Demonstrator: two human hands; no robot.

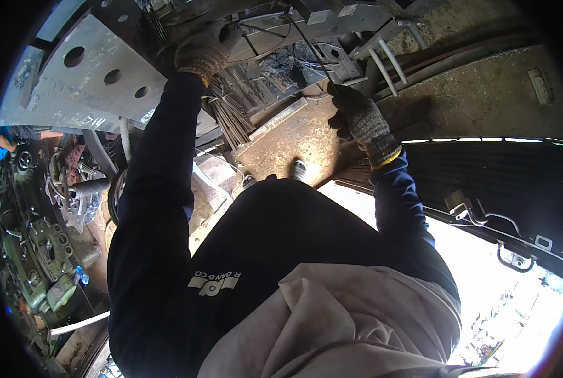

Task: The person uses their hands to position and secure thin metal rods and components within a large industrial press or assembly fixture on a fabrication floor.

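My right hand (363, 123), in a grey knitted work glove with a dark palm, is closed around the lower end of a thin dark metal rod (308, 43). The rod slants up and left from the fist toward the dark steelwork. My left hand (203, 50), gloved alike, reaches forward beside the steel frame at the upper middle. Its fingers are lost in shadow, so what they touch does not show. Below and right of it lies a bundle of thin metal rods (231, 113).
A steel plate with round holes (96, 72) stands at upper left. Green machinery (39, 258) fills the left side. Pale pipes (388, 63) jut out at upper right. A dark corrugated shutter (508, 176) with a padlock (459, 205) borders a bright opening on the right.
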